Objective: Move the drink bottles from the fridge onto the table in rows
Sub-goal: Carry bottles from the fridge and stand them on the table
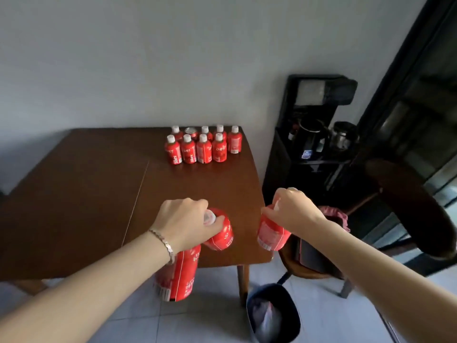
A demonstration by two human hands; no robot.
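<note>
Several red drink bottles [204, 147] with white caps stand in two rows at the far right of the brown wooden table [81, 194]. My left hand [184, 222] grips two red bottles by their tops over the table's near edge: one [221, 235] tilts right, the other [181, 274] hangs below my wrist. My right hand [293, 209] holds a third red bottle [272, 231] by its neck, just past the table's right edge.
A black water dispenser [314, 134] with kettles stands against the wall to the right of the table. A wooden chair [408, 206] with a pink-lined bin sits at the right. A dark bin [272, 315] stands on the tiled floor by the table leg.
</note>
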